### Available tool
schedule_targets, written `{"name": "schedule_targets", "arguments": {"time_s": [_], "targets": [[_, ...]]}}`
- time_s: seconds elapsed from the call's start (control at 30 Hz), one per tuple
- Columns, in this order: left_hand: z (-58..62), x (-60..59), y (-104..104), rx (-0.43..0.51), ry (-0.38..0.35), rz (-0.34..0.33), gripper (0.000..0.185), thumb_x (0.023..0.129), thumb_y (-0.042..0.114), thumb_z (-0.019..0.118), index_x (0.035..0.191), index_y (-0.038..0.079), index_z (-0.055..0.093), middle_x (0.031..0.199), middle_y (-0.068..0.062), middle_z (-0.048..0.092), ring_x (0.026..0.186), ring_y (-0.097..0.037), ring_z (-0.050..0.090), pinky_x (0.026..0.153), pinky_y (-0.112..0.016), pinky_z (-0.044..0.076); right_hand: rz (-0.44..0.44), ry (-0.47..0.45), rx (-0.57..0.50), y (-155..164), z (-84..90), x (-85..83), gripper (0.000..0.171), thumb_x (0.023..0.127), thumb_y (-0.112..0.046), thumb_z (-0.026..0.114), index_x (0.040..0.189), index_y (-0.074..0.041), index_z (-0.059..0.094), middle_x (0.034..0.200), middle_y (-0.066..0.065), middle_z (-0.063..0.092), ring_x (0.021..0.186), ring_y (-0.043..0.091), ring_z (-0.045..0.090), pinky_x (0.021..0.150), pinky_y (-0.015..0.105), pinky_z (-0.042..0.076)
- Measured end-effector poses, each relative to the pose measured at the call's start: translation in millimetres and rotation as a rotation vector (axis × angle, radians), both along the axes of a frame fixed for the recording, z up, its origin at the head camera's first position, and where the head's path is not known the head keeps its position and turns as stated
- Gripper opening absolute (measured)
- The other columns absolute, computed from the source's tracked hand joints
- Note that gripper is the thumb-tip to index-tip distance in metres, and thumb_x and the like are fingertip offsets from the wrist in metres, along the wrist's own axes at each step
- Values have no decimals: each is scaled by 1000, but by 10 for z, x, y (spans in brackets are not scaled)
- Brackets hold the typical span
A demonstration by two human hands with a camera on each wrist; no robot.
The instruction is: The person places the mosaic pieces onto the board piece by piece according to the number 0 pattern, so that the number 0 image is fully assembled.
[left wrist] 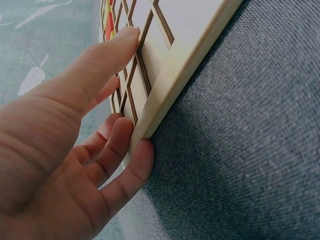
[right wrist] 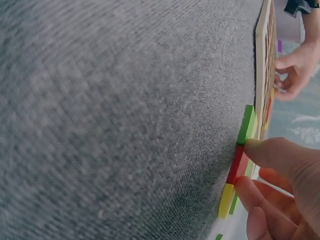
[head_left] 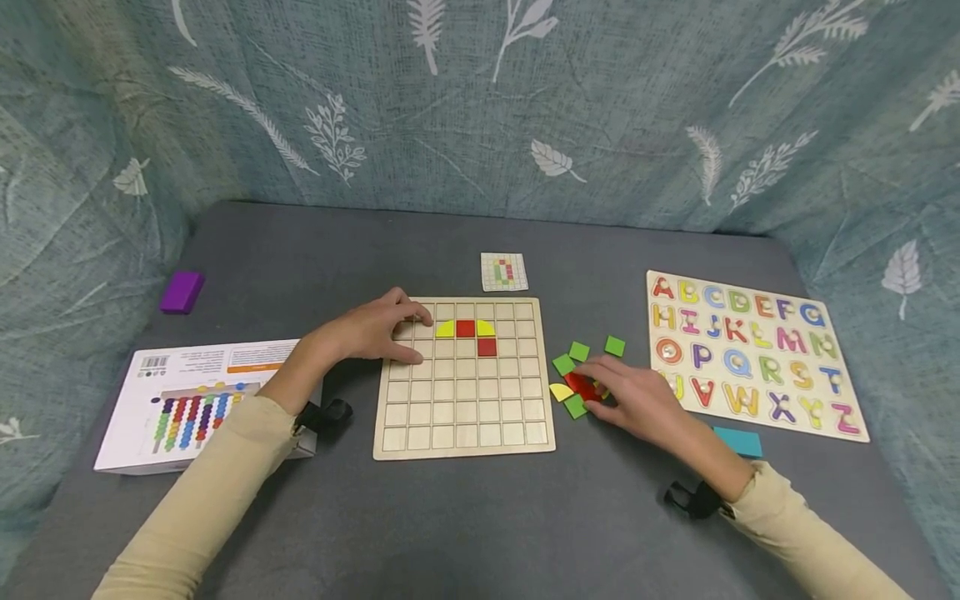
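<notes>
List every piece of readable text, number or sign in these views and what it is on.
"A B C D E F G / H I J K L M N / O P Q R S T / U V W X Y Z": alphabet puzzle board.
Barcode and small print on the white box: too small to read.
Pattern card: coloured grid only.

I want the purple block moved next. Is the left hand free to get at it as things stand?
Probably yes. The left hand only rests on the grid board, and bare table lies between it and the purple block.
</notes>
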State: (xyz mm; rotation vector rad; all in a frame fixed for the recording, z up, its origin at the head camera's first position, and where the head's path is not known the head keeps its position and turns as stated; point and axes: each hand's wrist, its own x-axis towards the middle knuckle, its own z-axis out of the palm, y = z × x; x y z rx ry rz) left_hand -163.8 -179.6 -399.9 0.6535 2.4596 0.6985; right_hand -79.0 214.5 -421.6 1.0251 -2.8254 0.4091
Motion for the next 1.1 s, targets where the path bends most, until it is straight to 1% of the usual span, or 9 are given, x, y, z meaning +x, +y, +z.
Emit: {"name": "schedule_targets", "arguments": {"time_s": [0.17,0.33,0.43,0.53,0.63,0.7,0.97,1.03,1.1], "targets": [[1,-4,5,-7,1,0,53,84,28,77,130,14,56,111,-10,41,90,-21,43,75,-33,36,-5,-28,-3,12,-4,5,42,76,-21,82,115,-15,67,109,0,67,73,6,65,50,18,38],[0,-5,11,-7,7,-2,52,84,28,77,130,14,56,111,-10,42,89,-21,43,75,-33,36,-15,-59,-10,42,-9,18,41,76,-21,82,115,-15,67,111,0,67,76,7,65,52,19,39],[2,-3,10,-5,6,-2,52,84,28,77,130,14,57,110,-10,41,89,-21,43,74,-33,35,-18,-87,-8,60,-6,25,37,77,-20,81,112,-13,68,113,1,67,79,9,66,55,21,42],[4,-1,10,-3,1,-1,52,84,28,77,130,14,56,110,-10,41,89,-21,42,75,-33,35,-7,-103,10,73,2,35,32,79,-20,80,108,-12,71,115,2,67,87,13,67,61,25,47],[0,-2,9,-3,1,1,53,84,28,77,131,14,56,110,-10,41,89,-21,42,75,-33,35,8,-101,22,82,14,42,29,79,-20,79,106,-12,74,117,3,66,94,17,68,65,28,50],[-1,-3,7,-3,4,4,53,84,28,77,130,14,56,110,-10,41,90,-21,43,76,-33,36,12,-99,18,86,21,44,29,79,-19,79,107,-12,75,117,4,66,96,19,68,66,29,50],[7,8,8,9,12,9,52,83,27,78,129,13,57,109,-10,42,89,-21,43,75,-32,36,37,-78,1,92,19,41,24,80,-16,79,103,-12,76,116,4,66,93,19,69,65,30,50],[3,12,8,19,14,10,52,83,26,78,128,12,58,108,-10,42,88,-21,43,74,-32,36,51,-65,-5,94,18,43,21,80,-16,79,101,-13,77,115,4,67,92,19,69,66,31,51],[2,14,8,22,14,9,51,83,25,78,128,12,58,108,-10,41,88,-20,43,73,-32,36,70,-63,-17,92,21,44,19,80,-15,79,98,-13,77,114,5,68,94,19,69,70,33,53]]}}
